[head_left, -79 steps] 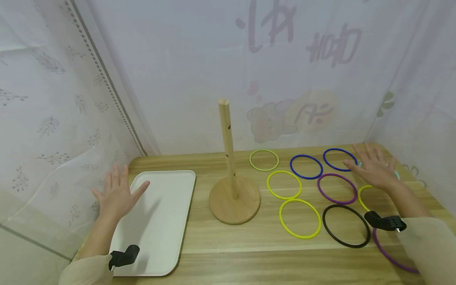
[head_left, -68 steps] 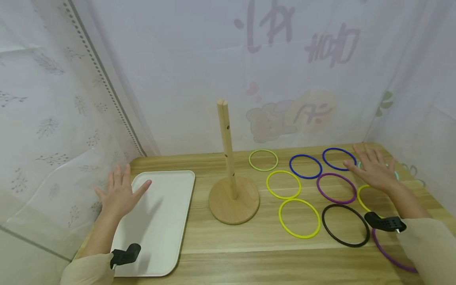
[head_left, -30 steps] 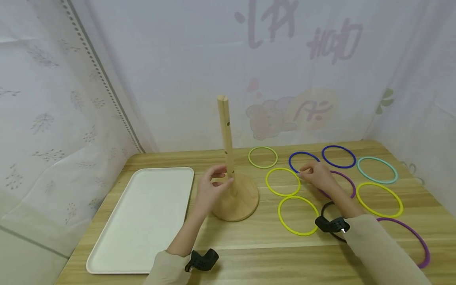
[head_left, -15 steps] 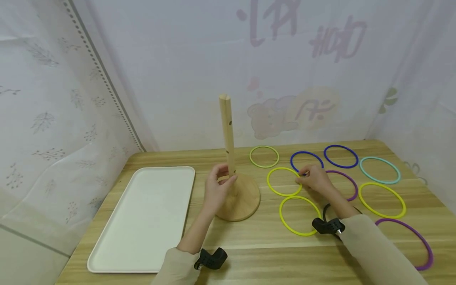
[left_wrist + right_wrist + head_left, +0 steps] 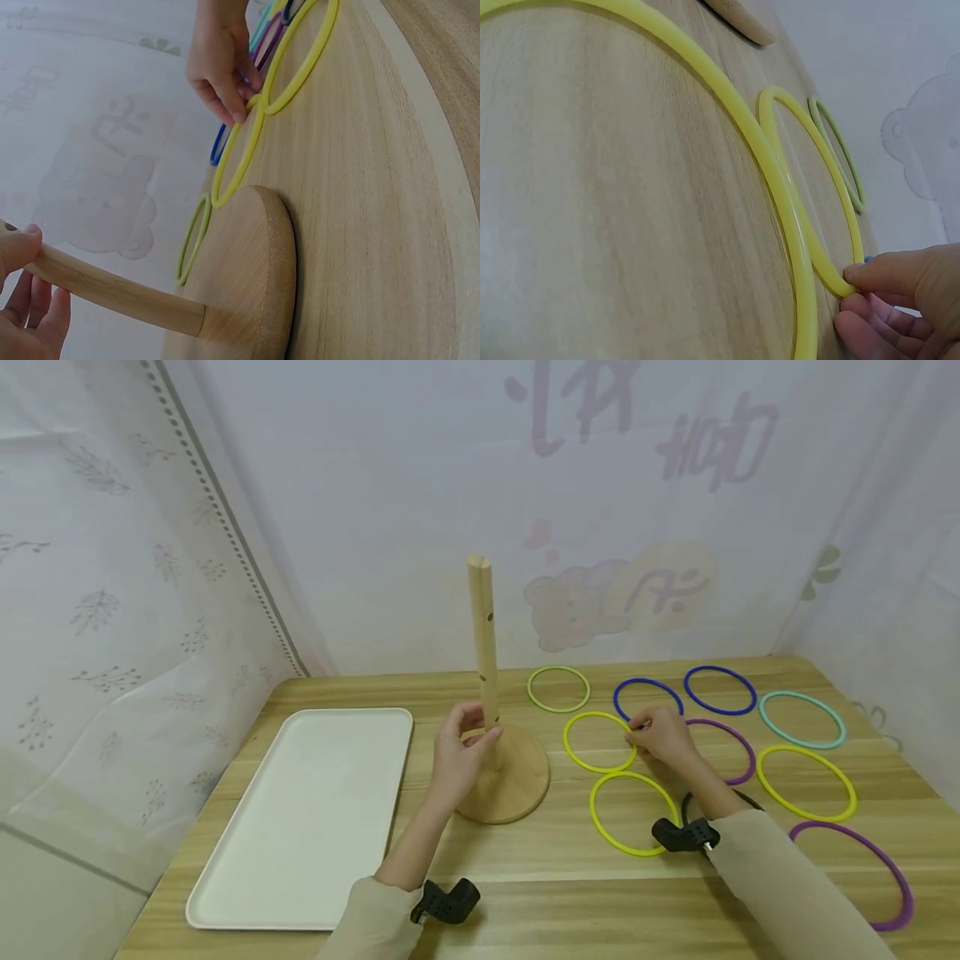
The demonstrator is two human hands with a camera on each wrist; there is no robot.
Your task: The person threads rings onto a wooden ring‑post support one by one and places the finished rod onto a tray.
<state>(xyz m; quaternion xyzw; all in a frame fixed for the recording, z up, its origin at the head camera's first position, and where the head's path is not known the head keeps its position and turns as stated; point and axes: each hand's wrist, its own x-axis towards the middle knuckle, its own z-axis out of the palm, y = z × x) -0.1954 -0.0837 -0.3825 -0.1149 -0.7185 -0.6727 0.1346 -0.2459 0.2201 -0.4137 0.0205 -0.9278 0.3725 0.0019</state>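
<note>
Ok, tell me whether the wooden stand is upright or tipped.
Upright: in the head view, the pole rises from its round base, which sits flat on the table.

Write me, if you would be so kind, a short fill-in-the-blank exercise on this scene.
1. The left hand grips a post made of ____.
2. The right hand pinches a ring coloured ____.
3. In the head view, the tray lies to the ____ of the post.
4. The blue rings on the table number ____.

Missing words: wood; yellow; left; two.
</note>
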